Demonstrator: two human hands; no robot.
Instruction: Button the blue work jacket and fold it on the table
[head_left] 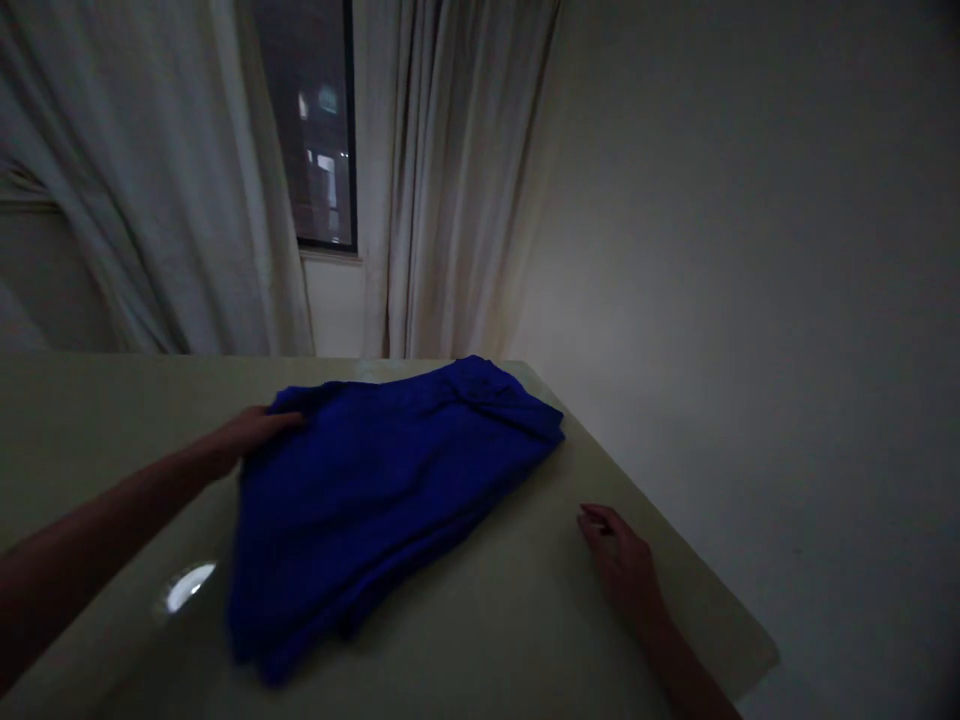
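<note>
A blue folded cloth [375,490] lies on a pale table [525,620], stretching from the near left toward the far corner. My left hand [251,435] reaches in from the left and its fingers are closed on the cloth's far left corner. My right hand [619,560] rests on the bare tabletop to the right of the cloth, apart from it. Its fingers are loosely curled with nothing in them. The room is dim.
The table's right edge [675,520] runs close to my right hand, with a plain wall [750,300] beyond. White curtains [450,180] and a dark window [319,130] stand behind the table. A light reflection [187,585] shows on the tabletop at the near left.
</note>
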